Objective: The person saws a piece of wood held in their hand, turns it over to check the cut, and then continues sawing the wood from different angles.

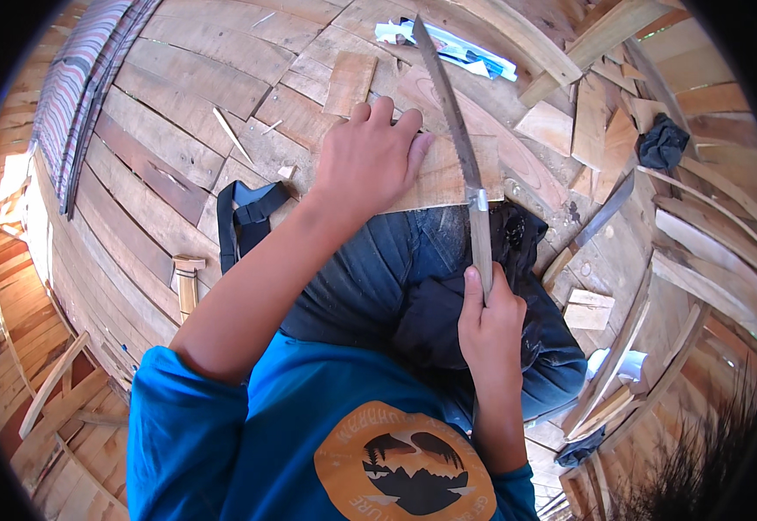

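Note:
My right hand point(493, 314) is closed around the pale wooden handle of a long knife point(448, 97), thumb along the handle. Its narrow dark blade, rough-looking along one edge, points away from me, with a shiny metal collar at the handle. A flat wooden board point(448, 178) lies across the far side of my lap, and the blade passes over its right part; whether they touch I cannot tell. My left hand point(370, 156) presses on the board, its fingers curled at the far edge and the fingertips hidden.
A second long blade with a wooden handle point(604, 213) lies at the right. Board offcuts point(545, 128) and timber pieces point(691, 230) crowd that side. A black strap with a buckle point(250, 208) lies left of my lap. Striped cloth point(83, 82) hangs at the far left.

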Tool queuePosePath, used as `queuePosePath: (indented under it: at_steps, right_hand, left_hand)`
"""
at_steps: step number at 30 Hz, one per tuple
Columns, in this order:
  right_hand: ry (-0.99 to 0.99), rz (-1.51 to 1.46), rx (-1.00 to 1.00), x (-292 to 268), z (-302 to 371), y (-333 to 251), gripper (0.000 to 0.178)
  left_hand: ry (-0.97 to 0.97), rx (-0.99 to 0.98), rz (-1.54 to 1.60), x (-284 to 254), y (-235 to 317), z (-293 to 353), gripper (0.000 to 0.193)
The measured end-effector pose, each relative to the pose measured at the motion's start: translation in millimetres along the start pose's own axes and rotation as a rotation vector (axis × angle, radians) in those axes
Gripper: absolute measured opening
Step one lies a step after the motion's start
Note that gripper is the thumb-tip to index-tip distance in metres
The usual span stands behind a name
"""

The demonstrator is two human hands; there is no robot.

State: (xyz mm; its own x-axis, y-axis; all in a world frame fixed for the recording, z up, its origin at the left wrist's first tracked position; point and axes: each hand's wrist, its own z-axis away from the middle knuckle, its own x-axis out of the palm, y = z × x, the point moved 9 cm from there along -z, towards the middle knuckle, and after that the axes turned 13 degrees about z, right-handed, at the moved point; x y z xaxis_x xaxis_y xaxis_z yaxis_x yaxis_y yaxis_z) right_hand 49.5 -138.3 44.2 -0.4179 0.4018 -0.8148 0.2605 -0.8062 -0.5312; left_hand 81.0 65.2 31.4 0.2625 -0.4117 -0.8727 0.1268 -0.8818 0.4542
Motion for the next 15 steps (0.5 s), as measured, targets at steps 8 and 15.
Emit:
queuePosePath:
  at_steps: [8, 15]
  right_hand:
    - [-0.069, 0.021, 0.065, -15.5, 43.3, 32.1, 0.019]
    - [-0.024, -0.084, 0.001, 11.9, 1.5, 26.3, 0.022]
  left_hand:
    - [0.071, -0.084, -0.117, -5.5, 4.9, 5.2, 0.025]
    - [0.070, -0.041, -0.112, 0.1, 10.1, 1.1, 0.020]
